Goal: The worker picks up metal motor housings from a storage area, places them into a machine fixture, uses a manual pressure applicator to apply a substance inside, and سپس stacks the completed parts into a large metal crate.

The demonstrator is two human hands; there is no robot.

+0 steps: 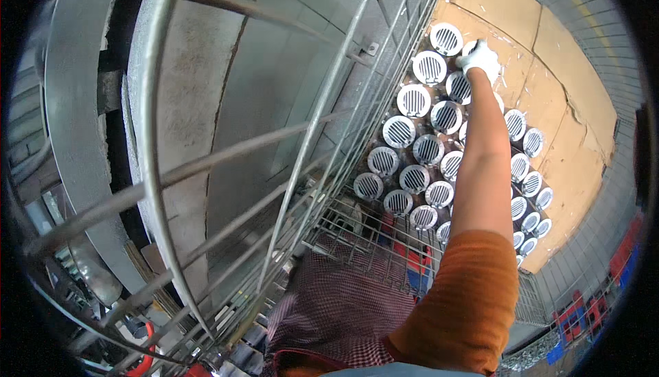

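My right hand, in a white glove, reaches far into a wire cage with the arm stretched out. Its fingers close around a round vent piece at the far end of the rows; the glove covers much of that piece. Next to it stand more of these pieces, such as one vent piece just to the left and another a little nearer. Each shows a white ring with dark slots on top of a shiny, dark-looking body. My left hand is out of view.
Several rows of vent pieces stand on a brown cardboard sheet with small white scraps and a crease. Wire mesh walls surround it. Thick metal bars rise at left, before grey panels. Red and blue objects lie beyond the mesh.
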